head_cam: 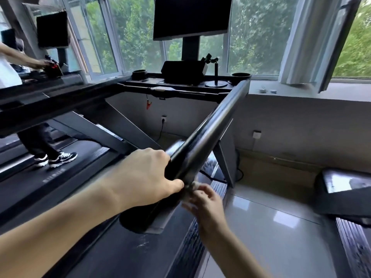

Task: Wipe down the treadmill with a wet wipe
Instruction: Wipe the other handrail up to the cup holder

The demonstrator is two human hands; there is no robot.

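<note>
Head view: left hand [144, 177] grips the glossy black tubular handrail [212, 127]; right hand [206, 203] blurred, cannot tell its grip

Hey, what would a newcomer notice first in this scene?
The black handrail cuts diagonally across the middle. The left hand grips its lower end, and the right hand is blurred just beneath it. Next come the dark screen at top centre and another person's sneakers on the neighbouring treadmill at left.

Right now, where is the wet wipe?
Head view, low centre: a blurred white wipe pokes out past the left hand gripping the right handrail, just above the right hand.
</note>
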